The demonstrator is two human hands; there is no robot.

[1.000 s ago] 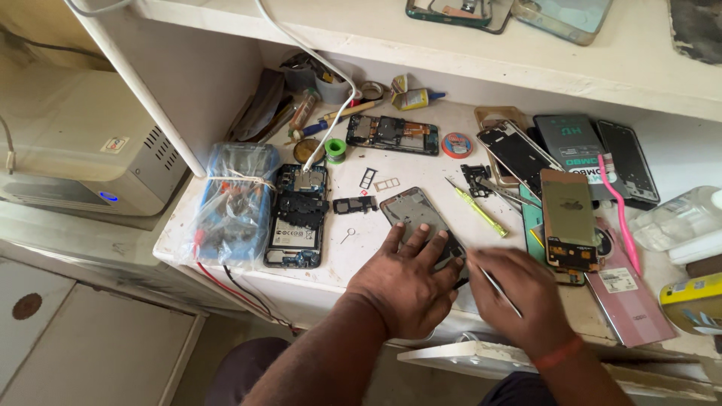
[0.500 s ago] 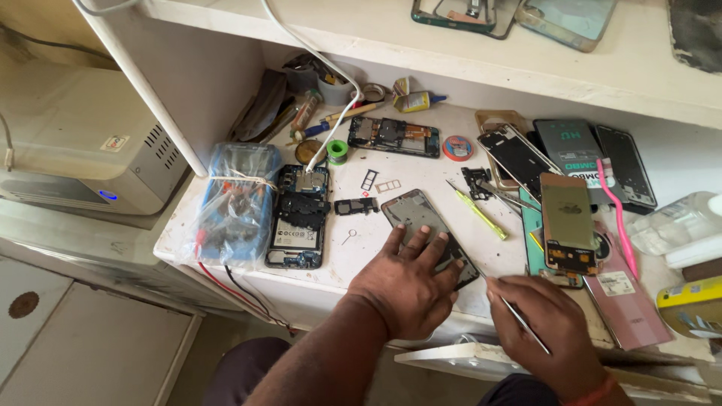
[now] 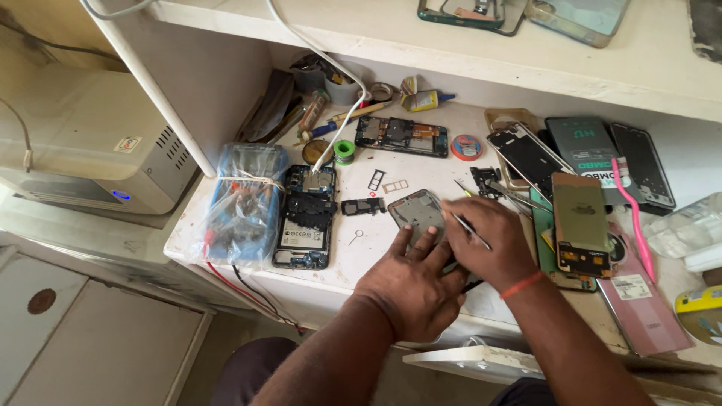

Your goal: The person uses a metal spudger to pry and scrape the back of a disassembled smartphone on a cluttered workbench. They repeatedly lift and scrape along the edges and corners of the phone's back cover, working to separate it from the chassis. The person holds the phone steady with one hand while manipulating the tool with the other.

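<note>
Mostly cluttered white bench [image 3: 391, 259] w/ phone parts [image 3: 398, 135].

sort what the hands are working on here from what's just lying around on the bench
In hand:
left hand pressing down the grey phone frame
right hand holding thin metal tweezers

Lying about:
opened black phone with blue edge
green tape roll
pink plastic strip

Left hand [image 3: 410, 289] lying palm down, fingers spread flat over the near end of the grey phone frame [image 3: 418, 210]. Right hand [image 3: 485, 244] curled just right of that frame, pinching slim tweezers [image 3: 468, 224], forearm crossing inward from lower right.
</note>
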